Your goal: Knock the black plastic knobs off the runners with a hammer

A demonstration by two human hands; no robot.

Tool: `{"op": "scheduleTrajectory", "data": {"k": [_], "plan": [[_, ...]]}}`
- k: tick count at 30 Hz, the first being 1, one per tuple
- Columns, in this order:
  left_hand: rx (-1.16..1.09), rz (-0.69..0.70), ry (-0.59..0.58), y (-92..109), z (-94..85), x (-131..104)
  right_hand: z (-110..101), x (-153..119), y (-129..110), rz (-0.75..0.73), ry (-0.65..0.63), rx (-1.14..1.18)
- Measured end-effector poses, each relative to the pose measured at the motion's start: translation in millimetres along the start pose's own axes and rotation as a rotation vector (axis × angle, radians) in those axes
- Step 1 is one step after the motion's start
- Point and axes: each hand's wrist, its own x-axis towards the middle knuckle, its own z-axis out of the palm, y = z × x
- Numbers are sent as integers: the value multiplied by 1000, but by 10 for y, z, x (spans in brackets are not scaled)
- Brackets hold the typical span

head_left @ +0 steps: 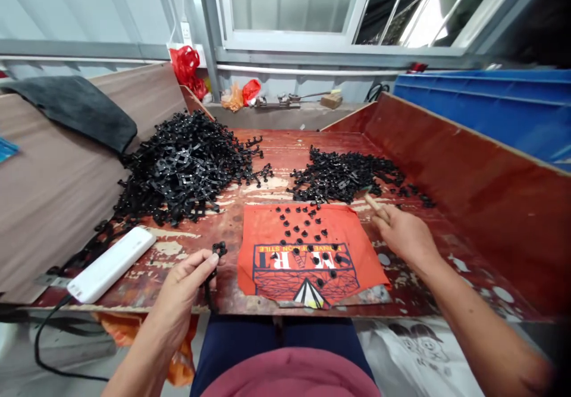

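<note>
My left hand is pinching a small cluster of black plastic parts between thumb and fingers, just left of the red printed cloth, with something dark hanging beneath the fingers that I can't make out. My right hand is curled around a tool with a pale wooden handle, its end pointing at the near edge of the right-hand heap of black parts; the working tip is too small for me to read. In front of me, small round black pieces lie singly across the cloth, most of them apart from one another. Beyond it to the left, a larger heap of black link-like parts leans toward the wooden side board, strays trailing onto the worn red tabletop. I'd judge the work well short of finished: the pieces on the cloth look separated, while plenty lies in both heaps. Which heap is handled and which is waiting, I can't tell. A white power bank rests near the left heap, clear of both my hands.
</note>
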Motion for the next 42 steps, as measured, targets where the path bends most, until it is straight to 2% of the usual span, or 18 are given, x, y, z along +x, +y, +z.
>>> {"op": "scheduleTrajectory", "data": {"k": [2, 5, 6, 8, 10, 13, 16, 18, 22, 25, 27, 29, 32, 37, 42], "plan": [[-4, 19, 19, -3, 34, 39, -118, -150, -365, -84, -1, 92], [-44, 15, 61, 3, 64, 98, -234, -391, -1101, -392, -146, 432], [-51, 5, 69, 5, 61, 116, -251, -459, -1349, -488, -164, 448], [-45, 3, 89, 9, 25, 155, -241, -556, -1776, -669, -163, 305], [-17, 18, 116, 14, -45, 196, -170, -593, -2062, -698, -186, 245], [37, 23, 171, 32, -170, 262, 17, -569, -2230, -685, -219, 181], [119, 53, 144, 56, -254, 337, 173, -529, -2228, -657, -237, 127], [179, 66, 97, 69, -262, 400, 180, -516, -2199, -651, -244, 117], [308, 121, 36, 75, -147, 575, -61, -490, -2017, -621, -218, 172], [372, 176, -70, 49, 11, 730, -283, -504, -1669, -548, -194, 406], [421, 175, -164, 17, 115, 825, -359, -584, -1369, -500, -235, 547], [488, 165, -215, -12, 204, 901, -367, -733, -1088, -431, -292, 617], [529, 155, -217, -23, 309, 969, -310, -1017, -806, -380, -378, 689], [532, 105, -272, 31, 420, 1026, -216, -1336, -690, -337, -455, 763], [718, 146, -238, 12, 443, 1107, -174, -1392, -695, -336, -483, 785]]}}
